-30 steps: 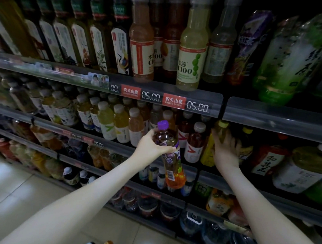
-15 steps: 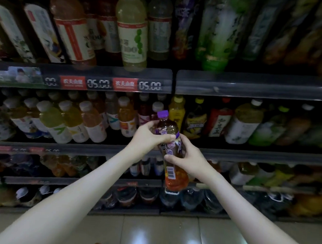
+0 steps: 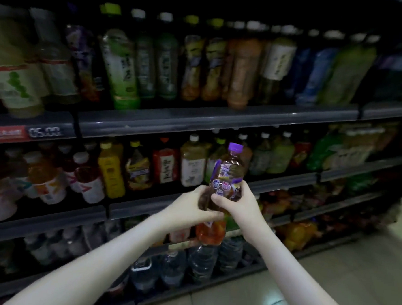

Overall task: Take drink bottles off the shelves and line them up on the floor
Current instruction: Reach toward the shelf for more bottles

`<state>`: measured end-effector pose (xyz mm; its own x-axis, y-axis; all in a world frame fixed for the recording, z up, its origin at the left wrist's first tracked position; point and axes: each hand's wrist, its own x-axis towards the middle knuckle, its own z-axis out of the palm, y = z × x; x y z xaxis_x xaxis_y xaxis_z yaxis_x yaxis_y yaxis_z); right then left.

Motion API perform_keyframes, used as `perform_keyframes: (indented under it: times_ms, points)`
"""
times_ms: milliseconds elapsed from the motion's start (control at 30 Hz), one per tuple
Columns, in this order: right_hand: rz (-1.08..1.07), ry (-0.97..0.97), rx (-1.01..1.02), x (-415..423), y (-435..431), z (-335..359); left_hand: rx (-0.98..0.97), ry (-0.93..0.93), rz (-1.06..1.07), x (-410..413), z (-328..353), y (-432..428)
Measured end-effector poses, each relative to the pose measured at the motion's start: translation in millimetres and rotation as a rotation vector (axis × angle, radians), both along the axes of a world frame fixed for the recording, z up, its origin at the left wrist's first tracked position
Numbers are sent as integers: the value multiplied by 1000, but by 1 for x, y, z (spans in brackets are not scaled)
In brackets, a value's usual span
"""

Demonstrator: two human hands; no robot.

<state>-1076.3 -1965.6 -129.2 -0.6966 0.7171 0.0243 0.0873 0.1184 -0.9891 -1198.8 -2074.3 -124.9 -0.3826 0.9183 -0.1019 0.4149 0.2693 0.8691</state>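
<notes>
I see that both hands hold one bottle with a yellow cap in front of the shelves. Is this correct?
Not quite: the cap is purple, not yellow. The rest is right. The head view shows the left hand and the right hand both gripping the one bottle in front of the shelves.

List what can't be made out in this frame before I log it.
Head view: label print on the purple-capped bottle is motion-blurred, and the left hand and right hand cover its middle.
Head view: the top-shelf bottles are dark and smeared; brands unreadable.
Head view: any bottles lined up on the floor; the frame shows only a tile strip, lower right.
</notes>
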Motion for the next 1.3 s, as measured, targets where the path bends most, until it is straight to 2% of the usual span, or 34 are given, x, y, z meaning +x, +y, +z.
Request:
perform_keyframes:
  times_ms: [67, 267, 400, 567, 667, 800, 900, 1000, 1067, 1100, 1233, 1300]
  points:
    - [3, 15, 9, 25, 24, 11, 19, 121, 39, 26, 13, 29]
    - [175, 39, 124, 53, 87, 72, 161, 126, 76, 40, 69, 77]
    - [152, 114, 230, 45, 99, 102, 241, 121, 54, 36, 104, 84]
    - [85, 270, 322, 23, 96, 118, 294, 375, 119, 21, 133, 75]
    - [62, 373, 315, 3, 92, 124, 301, 597, 300, -4, 142, 59]
    - [115, 467, 336, -37, 76, 138, 370, 551, 532, -47, 148, 28]
    - [158, 542, 383, -77, 54, 151, 424, 574, 486, -70, 147, 3]
    - [213, 595, 447, -124, 21, 161, 405, 786, 412, -86, 143, -17]
    - [277, 599, 436, -156, -7, 168, 401, 1001, 576, -106, 141, -29]
    - [326, 592, 427, -171, -19, 170, 422, 1046, 681, -116, 142, -36]
    - [539, 573, 408, -222, -41, 176, 525, 877, 891, -150, 154, -66]
    - [477, 521, 407, -244, -38, 173, 544, 799, 979, -164, 163, -77]
